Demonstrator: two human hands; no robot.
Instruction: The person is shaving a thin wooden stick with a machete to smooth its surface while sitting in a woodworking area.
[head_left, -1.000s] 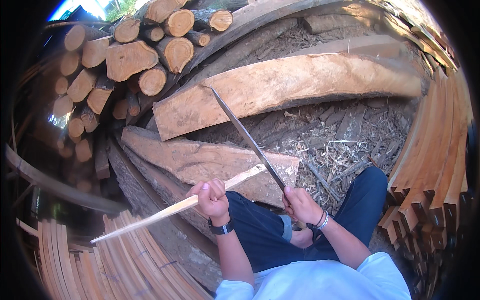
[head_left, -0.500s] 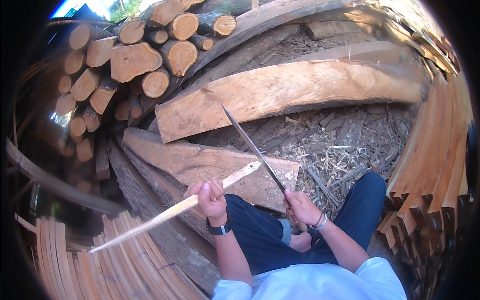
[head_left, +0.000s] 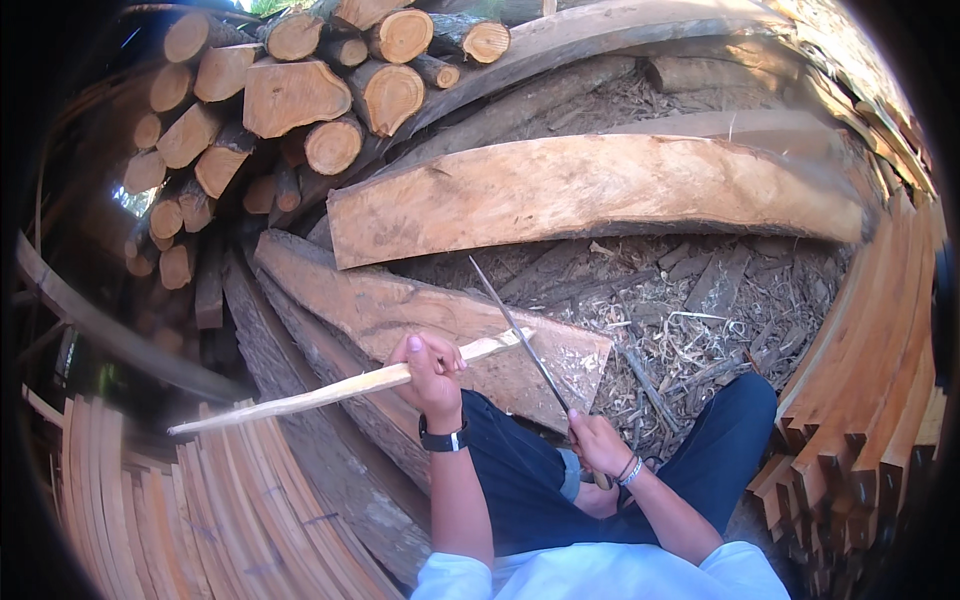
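A long pale wooden stick [head_left: 330, 390], tapering to a point at its left end, lies across my left hand [head_left: 432, 372], whose fingers are wrapped round it near its thicker right end. My right hand [head_left: 600, 443] is closed on the handle of a machete [head_left: 540, 366]. Its long thin blade slants up and away to the left, edge-on to my view. The blade crosses the stick's right end and seems to touch it there. Beneath both is a thick slab of wood [head_left: 390, 305] with a light, chipped patch at its right end.
A large curved plank [head_left: 600, 185] lies beyond the slab. Cut logs [head_left: 395, 95] are piled at the far left. Stacked thin boards stand at the near left [head_left: 230, 500] and right [head_left: 860, 360]. Wood shavings [head_left: 690, 320] and bark cover the ground. My bent legs [head_left: 725, 430] are close by.
The stick has swung to lie more level, its pointed end rising in the picture. The machete's blade has dropped lower and now crosses the stick's right end. The whole view has shifted a little.
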